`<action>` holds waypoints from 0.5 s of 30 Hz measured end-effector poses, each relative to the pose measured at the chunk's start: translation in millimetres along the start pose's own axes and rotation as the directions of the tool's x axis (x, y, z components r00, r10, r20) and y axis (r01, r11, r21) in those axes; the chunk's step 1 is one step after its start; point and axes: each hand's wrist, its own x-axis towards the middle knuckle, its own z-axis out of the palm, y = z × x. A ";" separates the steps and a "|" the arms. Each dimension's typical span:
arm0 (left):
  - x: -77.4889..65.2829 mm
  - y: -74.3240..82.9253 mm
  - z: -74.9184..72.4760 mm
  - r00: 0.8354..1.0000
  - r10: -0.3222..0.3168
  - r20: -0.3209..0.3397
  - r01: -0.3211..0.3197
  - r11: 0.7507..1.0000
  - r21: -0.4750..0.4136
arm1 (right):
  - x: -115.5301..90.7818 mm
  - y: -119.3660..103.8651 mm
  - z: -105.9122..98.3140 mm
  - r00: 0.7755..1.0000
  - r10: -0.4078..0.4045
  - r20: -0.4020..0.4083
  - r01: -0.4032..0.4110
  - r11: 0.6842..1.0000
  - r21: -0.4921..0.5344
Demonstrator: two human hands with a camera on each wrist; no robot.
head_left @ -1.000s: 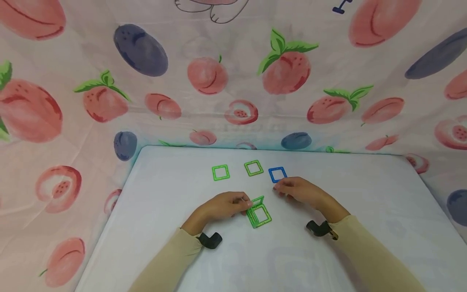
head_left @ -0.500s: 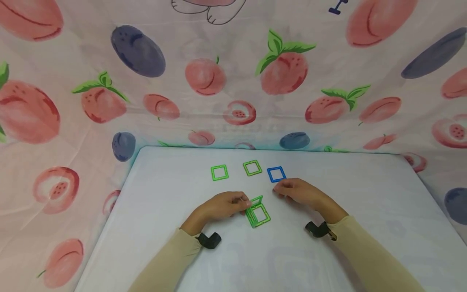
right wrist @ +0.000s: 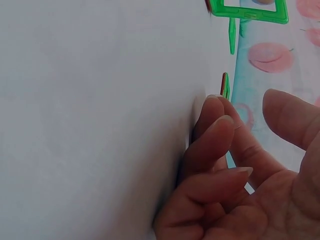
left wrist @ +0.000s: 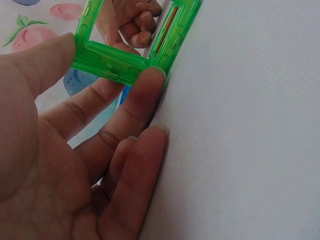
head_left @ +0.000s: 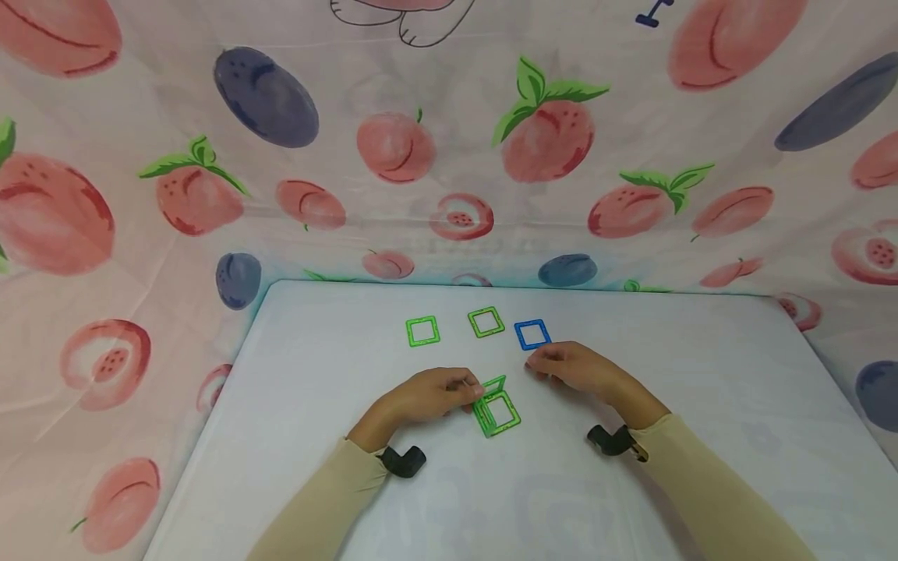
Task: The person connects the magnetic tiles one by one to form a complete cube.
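My left hand point(head_left: 433, 392) pinches the edge of an upright green magnetic tile point(left wrist: 112, 67), thumb on one side and fingertips on the other. That tile is part of a small corner shape: a flat green square tile point(head_left: 510, 425) on the table with two tiles standing along its sides. My right hand point(head_left: 581, 366) rests on the table to the right of the shape, just in front of a blue square tile point(head_left: 521, 336). Its fingers point(right wrist: 210, 145) are loosely curled with the thumb apart, and nothing is between them.
Two loose green square tiles, a left one point(head_left: 410, 333) and a middle one point(head_left: 477, 328), lie flat in a row with the blue one. The white table point(head_left: 316, 327) meets a fruit-printed cloth point(head_left: 337, 156) at the back and left.
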 end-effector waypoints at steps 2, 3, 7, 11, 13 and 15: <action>0.1 -0.5 -0.2 1.000 0.001 -0.002 -0.001 1.000 0.002 | 0.2 -0.7 0.4 1.000 -0.002 -0.003 0.002 1.000 0.001; 0.1 -0.7 -0.2 1.000 0.002 -0.002 -0.002 1.000 0.001 | 0.2 -1.0 0.5 1.000 -0.001 -0.005 0.001 1.000 0.002; -0.1 -0.9 -0.3 1.000 0.000 -0.001 0.000 1.000 -0.003 | -0.6 -2.4 -1.0 1.000 -0.006 -0.005 0.006 1.000 0.005; -0.8 0.1 -0.3 1.000 0.000 0.004 0.000 1.000 -0.007 | 0.1 -3.3 -9.2 0.999 -0.040 -0.023 0.040 0.999 0.007; -0.9 0.1 -0.3 1.000 0.003 0.007 -0.002 1.000 -0.007 | 0.5 -5.9 -16.3 0.998 -0.055 -0.040 0.055 0.998 0.001; -0.9 -0.1 -0.3 1.000 0.003 0.008 -0.003 1.000 -0.008 | 1.4 -10.0 -23.7 0.996 -0.062 -0.060 0.061 0.998 -0.012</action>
